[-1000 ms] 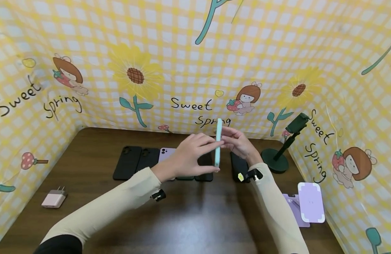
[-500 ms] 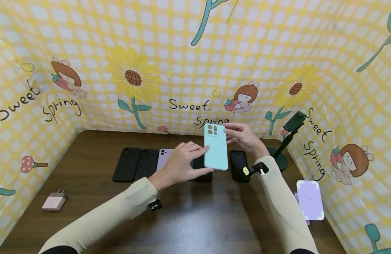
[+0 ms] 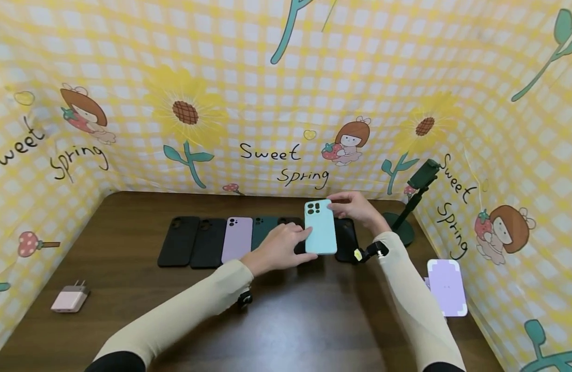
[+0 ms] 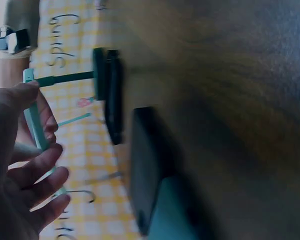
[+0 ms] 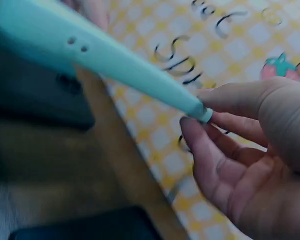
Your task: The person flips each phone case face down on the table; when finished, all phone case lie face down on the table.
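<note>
Above the back of the table, a mint-green phone case (image 3: pixel 320 227) with camera cutouts is held upright, its back toward the head camera. My left hand (image 3: pixel 282 245) grips its lower left side, with the thumb at the bottom corner. My right hand (image 3: pixel 358 211) pinches its upper right corner between thumb and fingers. In the right wrist view the case (image 5: pixel 125 62) slants edge-on into the fingers of the right hand (image 5: pixel 255 150). The left wrist view shows the left hand (image 4: pixel 22 150) around the case's edge.
Behind the hands runs a row of phone cases: black (image 3: pixel 179 241), black (image 3: pixel 208 243), lavender (image 3: pixel 236 238), dark green (image 3: pixel 264 230) and several darker ones, including black (image 3: pixel 345 240). A green stand (image 3: pixel 413 199) is back right, lavender cards (image 3: pixel 447 287) front right, a charger (image 3: pixel 71 298) left.
The mint phone case has turned from edge-on to back-facing and come lower, toward the table. Both hands have moved down with it and kept their hold.
</note>
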`<action>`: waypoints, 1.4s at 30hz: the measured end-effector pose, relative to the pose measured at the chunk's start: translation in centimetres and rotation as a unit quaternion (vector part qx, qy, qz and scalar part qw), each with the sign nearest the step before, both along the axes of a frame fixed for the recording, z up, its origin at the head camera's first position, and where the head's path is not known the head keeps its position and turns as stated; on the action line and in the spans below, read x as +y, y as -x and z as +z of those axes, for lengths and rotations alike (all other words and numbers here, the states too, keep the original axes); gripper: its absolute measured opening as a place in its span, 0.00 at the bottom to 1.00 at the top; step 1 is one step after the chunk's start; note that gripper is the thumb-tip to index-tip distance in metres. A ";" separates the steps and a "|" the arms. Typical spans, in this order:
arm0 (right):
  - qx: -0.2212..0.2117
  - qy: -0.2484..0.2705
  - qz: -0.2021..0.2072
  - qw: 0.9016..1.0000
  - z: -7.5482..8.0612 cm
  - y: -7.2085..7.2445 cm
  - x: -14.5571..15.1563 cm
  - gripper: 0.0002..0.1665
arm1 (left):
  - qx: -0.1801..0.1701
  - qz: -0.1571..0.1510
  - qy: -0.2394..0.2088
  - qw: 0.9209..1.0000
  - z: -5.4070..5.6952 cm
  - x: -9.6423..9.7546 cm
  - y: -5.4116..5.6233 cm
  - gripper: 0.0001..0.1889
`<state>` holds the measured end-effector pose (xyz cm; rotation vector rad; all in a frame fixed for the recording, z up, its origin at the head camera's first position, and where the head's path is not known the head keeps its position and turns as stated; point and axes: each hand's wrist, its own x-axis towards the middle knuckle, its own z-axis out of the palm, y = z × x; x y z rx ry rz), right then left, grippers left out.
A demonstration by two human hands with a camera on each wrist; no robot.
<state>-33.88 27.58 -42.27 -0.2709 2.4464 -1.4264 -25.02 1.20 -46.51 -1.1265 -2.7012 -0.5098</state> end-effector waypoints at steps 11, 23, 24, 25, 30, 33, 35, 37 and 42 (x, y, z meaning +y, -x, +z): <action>-0.027 -0.124 -0.014 0.992 -4.4 1.7 -0.3 0.24 | 0.029 -0.007 0.134 0.991 -3.7 2.4 1.2 0.35; 0.051 -0.171 -0.002 0.984 -6.2 1.6 -1.0 0.19 | 0.041 0.024 0.200 0.979 -3.9 3.1 1.2 0.30; 0.059 -0.172 -0.002 0.983 -6.2 1.6 -0.8 0.19 | 0.037 0.026 0.206 0.978 -3.9 3.0 1.2 0.33; 0.066 -0.172 -0.004 0.983 -6.1 1.6 -0.4 0.19 | 0.034 0.028 0.210 0.977 -3.9 3.0 1.3 0.36; 0.082 -0.191 -0.044 0.977 -5.5 1.3 2.2 0.21 | 0.015 0.038 0.222 0.974 -3.7 3.0 1.5 0.41; 0.072 -0.215 -0.055 0.973 -5.4 1.0 3.7 0.24 | 0.002 0.043 0.210 0.977 -3.5 3.5 1.5 0.42; 0.063 -0.225 -0.052 0.971 -5.6 0.8 4.2 0.26 | -0.001 0.039 0.197 0.980 -3.3 4.3 1.5 0.42; 0.053 -0.230 -0.054 0.970 -6.0 0.8 4.4 0.26 | 0.000 0.026 0.183 0.983 -3.2 5.5 1.5 0.39; 0.068 -0.240 -0.102 0.963 -7.7 1.0 4.3 0.18 | 0.006 0.002 0.157 0.988 -3.7 9.0 1.7 0.20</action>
